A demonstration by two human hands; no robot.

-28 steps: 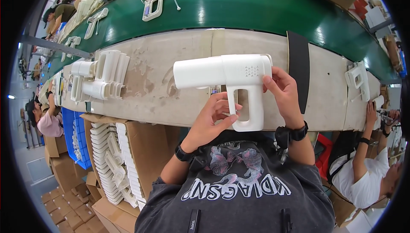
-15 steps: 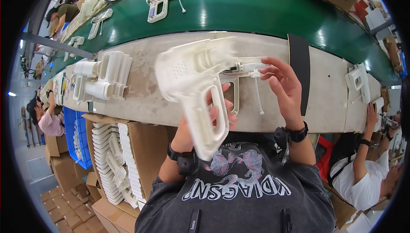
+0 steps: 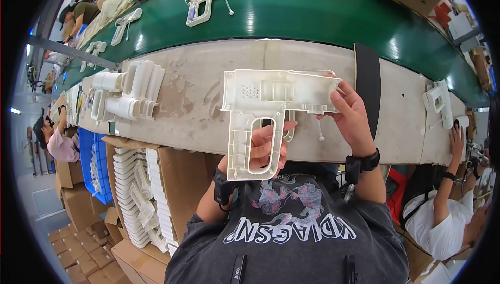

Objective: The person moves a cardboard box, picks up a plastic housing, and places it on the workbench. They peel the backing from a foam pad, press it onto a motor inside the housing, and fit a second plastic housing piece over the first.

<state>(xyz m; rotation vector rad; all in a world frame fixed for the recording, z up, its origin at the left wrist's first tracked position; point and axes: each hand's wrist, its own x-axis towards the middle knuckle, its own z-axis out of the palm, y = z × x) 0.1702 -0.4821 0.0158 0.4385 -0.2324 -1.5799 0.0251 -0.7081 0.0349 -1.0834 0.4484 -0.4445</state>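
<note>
A white plastic gun-shaped housing half [image 3: 307, 94] is held up over the bench, its ribbed inner side showing. My left hand [image 3: 262, 148] is closed on its grip, fingers showing through the grip's opening. At the barrel end, my right hand [image 3: 354, 115] pinches the shell between thumb and fingers. Behind this shell, mostly hidden, is a second white gun-shaped part [image 3: 290, 122]; I cannot tell which hand supports it. A thin white rod with a round tip [image 3: 321, 137] hangs below the barrel.
Stacked white shells [image 3: 133, 94] stand on the bench [image 3: 190, 122] at left. A green conveyor belt [image 3: 307, 13] carries several gun-shaped parts. A black strip [image 3: 366, 91] crosses the bench at right. A carton [image 3: 179, 180] of nested shells stands lower left, and a co-worker's hand [image 3: 456, 141] is far right.
The front shell has turned from its outer side to its ribbed inner side and straightened. My right hand, open beside the wired part before, has closed on the barrel end. The belt parts shifted slightly right.
</note>
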